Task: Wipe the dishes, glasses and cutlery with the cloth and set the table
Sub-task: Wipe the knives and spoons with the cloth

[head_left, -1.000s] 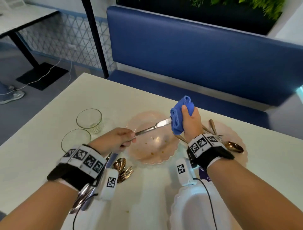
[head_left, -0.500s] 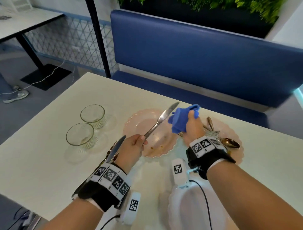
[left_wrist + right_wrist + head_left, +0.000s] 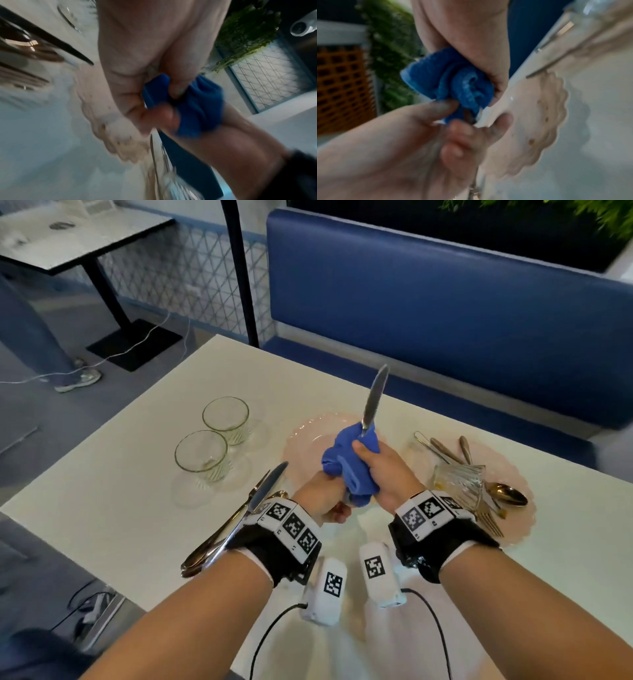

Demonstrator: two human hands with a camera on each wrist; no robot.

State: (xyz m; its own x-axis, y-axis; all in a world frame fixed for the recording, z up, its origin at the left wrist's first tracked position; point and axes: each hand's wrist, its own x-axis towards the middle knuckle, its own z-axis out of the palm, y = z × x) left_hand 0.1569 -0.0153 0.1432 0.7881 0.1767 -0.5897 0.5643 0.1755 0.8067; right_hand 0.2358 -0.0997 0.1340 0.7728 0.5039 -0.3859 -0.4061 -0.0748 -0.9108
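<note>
Over a soiled pink plate point(image 3: 305, 440), my left hand point(image 3: 323, 501) grips the handle of a silver table knife point(image 3: 375, 397). Its blade points up and away from me. My right hand point(image 3: 378, 470) squeezes a blue cloth point(image 3: 346, 467) around the lower blade, right above the left fist, so the two hands touch. The right wrist view shows the cloth point(image 3: 453, 81) bunched above the left fingers point(image 3: 462, 135), which curl round the handle. In the left wrist view the cloth point(image 3: 197, 102) sits under the right palm. The handle itself is hidden.
Two empty glasses point(image 3: 226, 419) point(image 3: 201, 455) stand at left. Another knife point(image 3: 269, 489) and spoons lie beside my left wrist. A second pink plate point(image 3: 520, 518) at right carries a cut-glass bowl point(image 3: 460, 479), spoons and forks. A blue bench runs behind the table.
The knife has swung from lying sideways to blade pointing up and away. The cloth has slid from the blade tip down to its base, and the hands have come together.
</note>
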